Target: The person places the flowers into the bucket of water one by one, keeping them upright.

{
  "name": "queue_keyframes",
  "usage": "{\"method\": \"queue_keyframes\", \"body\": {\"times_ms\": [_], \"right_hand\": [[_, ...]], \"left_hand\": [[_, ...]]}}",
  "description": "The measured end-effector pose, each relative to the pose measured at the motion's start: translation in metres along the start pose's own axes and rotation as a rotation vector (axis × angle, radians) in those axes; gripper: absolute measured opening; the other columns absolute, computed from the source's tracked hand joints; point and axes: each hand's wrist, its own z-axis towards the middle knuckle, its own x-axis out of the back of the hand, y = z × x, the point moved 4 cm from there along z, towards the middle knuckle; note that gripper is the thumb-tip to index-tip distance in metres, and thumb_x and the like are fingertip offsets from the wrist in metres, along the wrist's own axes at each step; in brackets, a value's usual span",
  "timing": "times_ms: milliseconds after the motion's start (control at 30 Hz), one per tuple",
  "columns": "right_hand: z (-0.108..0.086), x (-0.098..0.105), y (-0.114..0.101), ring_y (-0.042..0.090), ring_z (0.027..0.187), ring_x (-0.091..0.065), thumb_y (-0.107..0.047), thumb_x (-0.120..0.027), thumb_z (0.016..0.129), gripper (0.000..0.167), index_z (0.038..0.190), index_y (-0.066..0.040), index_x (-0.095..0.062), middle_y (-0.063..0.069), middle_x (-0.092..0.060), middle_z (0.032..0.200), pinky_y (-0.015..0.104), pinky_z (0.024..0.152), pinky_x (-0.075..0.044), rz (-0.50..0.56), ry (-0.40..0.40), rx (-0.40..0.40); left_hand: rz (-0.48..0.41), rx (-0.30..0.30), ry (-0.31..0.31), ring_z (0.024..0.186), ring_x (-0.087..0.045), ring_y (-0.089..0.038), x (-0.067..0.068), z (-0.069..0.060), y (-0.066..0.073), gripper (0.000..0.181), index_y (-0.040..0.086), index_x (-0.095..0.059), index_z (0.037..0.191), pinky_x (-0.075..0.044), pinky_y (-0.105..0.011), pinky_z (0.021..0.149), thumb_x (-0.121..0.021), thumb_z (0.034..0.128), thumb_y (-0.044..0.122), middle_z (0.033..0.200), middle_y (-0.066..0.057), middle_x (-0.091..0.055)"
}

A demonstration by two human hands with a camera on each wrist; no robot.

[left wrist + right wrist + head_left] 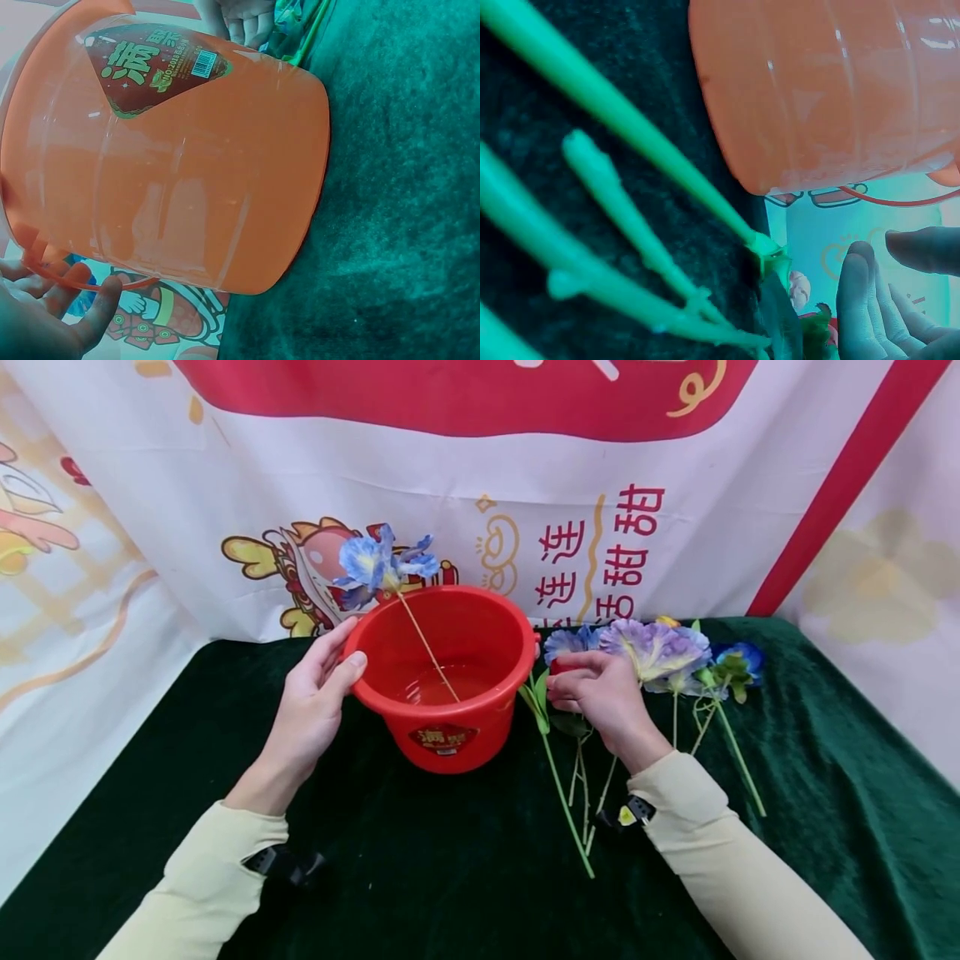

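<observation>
A red bucket stands on dark green cloth, with one blue flower leaning inside it, its bloom over the back left rim. My left hand grips the bucket's left side; in the left wrist view its thumb and fingers are round the thin handle. Just right of the bucket, my right hand hovers by the flowers. The right wrist view has its thumb and fingers apart, with nothing between them. Below that hand lies a green-leaved stem.
Several artificial flowers lie right of the bucket: a purple bloom, a blue one and a dark blue one, stems toward the front. Behind the cloth-covered table hangs a printed white and red backdrop.
</observation>
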Motion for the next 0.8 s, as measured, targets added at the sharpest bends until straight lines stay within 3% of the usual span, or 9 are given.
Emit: {"method": "queue_keyframes", "body": {"times_ms": [100,600,800], "right_hand": [[0.0,-0.002,0.003,0.013,0.09,-0.078,-0.006,-0.069,0.101,0.047,0.146,0.002,-0.057,0.019,-0.076,0.126,0.029,0.086,-0.066,-0.057,-0.009,-0.021],[0.004,-0.005,0.014,0.014,0.094,-0.078,-0.005,-0.073,0.098,0.043,0.14,-0.001,-0.062,0.013,-0.081,0.118,0.032,0.089,-0.066,-0.266,-0.046,-0.132],[0.004,-0.004,0.015,0.015,0.093,-0.078,-0.003,-0.07,0.099,0.04,0.138,-0.001,-0.063,0.012,-0.082,0.112,0.035,0.092,-0.065,-0.33,-0.071,-0.141]], "left_hand": [[0.005,0.003,0.001,0.153,-0.044,-0.028,0.0,0.0,0.0,0.064,0.016,-0.028,0.169,-0.05,-0.017,0.107,-0.053,0.1122,0.034,0.171,-0.004,-0.039],[0.003,0.011,0.0,0.154,-0.044,-0.028,0.0,0.0,0.001,0.064,0.017,-0.028,0.169,-0.05,-0.017,0.107,-0.053,0.1123,0.034,0.172,-0.002,-0.039],[0.01,0.004,0.001,0.153,-0.045,-0.028,0.0,0.0,0.0,0.063,0.018,-0.029,0.169,-0.05,-0.017,0.106,-0.053,0.1123,0.034,0.172,-0.003,-0.039]]}}
